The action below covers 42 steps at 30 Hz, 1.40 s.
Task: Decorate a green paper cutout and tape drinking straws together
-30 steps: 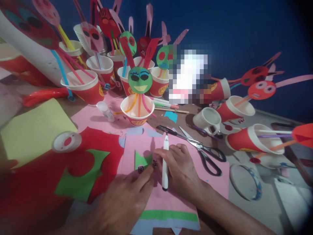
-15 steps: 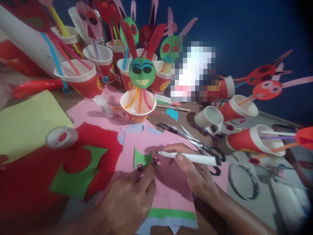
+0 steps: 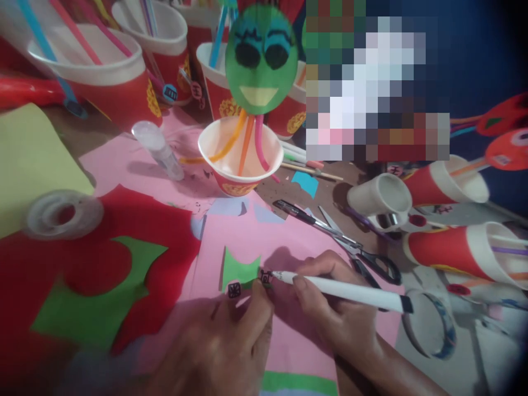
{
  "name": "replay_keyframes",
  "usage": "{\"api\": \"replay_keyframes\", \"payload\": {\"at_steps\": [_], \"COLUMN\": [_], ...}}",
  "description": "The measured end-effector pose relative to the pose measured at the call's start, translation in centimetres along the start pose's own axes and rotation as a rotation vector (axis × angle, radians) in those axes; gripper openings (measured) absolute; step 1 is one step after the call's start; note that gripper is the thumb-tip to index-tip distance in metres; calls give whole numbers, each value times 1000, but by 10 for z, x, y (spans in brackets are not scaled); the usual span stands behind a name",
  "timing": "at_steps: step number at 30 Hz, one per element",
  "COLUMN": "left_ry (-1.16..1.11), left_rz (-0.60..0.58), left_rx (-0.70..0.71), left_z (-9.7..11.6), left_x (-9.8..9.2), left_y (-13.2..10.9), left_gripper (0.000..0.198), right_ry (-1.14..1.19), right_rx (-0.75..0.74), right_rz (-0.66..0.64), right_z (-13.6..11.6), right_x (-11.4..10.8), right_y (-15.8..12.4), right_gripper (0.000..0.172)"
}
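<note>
My right hand (image 3: 330,294) is closed around a white marker (image 3: 350,292) with a black end. The marker's tip meets a small pink paper piece (image 3: 265,276) bearing black line marks. My left hand (image 3: 223,330) pinches that piece between thumb and finger, low over the pink sheet (image 3: 231,231). Another small pink piece with a dark square pattern (image 3: 234,289) shows by the left fingers; whether they grip it I cannot tell. Just behind lies a green paper scrap (image 3: 241,269). Scissors (image 3: 371,258) and a black pen (image 3: 315,220) lie beyond the right hand.
A paper cup (image 3: 241,184) with straws and a green paper face (image 3: 261,60) stands ahead. Left are a tape roll (image 3: 64,214), red paper (image 3: 165,225), a cut green sheet (image 3: 94,308) and a glue bottle (image 3: 157,148). A white mug (image 3: 379,195) and a bangle (image 3: 429,324) are right.
The view has come closer and tipped downward, so the cups look larger and higher. The marker's tip has come down onto the small paper piece, where it was slightly apart before.
</note>
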<state>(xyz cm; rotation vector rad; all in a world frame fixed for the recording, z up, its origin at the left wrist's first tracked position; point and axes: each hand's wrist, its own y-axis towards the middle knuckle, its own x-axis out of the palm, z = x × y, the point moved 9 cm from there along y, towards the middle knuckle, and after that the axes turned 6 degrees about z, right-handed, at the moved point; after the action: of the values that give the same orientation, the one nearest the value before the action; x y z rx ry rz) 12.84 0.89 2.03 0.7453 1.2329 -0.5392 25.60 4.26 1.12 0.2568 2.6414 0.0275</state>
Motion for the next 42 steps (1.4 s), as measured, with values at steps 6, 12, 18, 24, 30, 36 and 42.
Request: {"api": "replay_keyframes", "payload": {"at_steps": [6, 12, 18, 24, 30, 36, 42], "left_ry": [-50, -141, -185, -237, -204, -176, -134], "left_rz": [-102, -158, -107, -209, -181, -158, -213], "left_rx": [-76, -139, -36, -134, -85, -119, -92], "left_z": [-7, -11, -4, -11, -6, -7, -8], "left_x": [18, 23, 10, 20, 10, 7, 9], "left_y": [-11, -15, -5, -11, -4, -4, -7], "left_gripper": [40, 46, 48, 53, 46, 44, 44], "right_ry": [-93, -138, -169, -238, -245, -227, -143], "right_rx": [-67, -28, -54, -46, -17, 1, 2], "right_rz": [-80, -45, -46, -44, -60, -45, -30], "right_z": [-7, -8, -13, -16, -14, -11, -11], "right_x": [7, 6, 9, 5, 3, 1, -3], "right_y": [3, 4, 3, 6, 6, 5, 3], "right_gripper": [9, 11, 9, 12, 15, 13, 8]}}
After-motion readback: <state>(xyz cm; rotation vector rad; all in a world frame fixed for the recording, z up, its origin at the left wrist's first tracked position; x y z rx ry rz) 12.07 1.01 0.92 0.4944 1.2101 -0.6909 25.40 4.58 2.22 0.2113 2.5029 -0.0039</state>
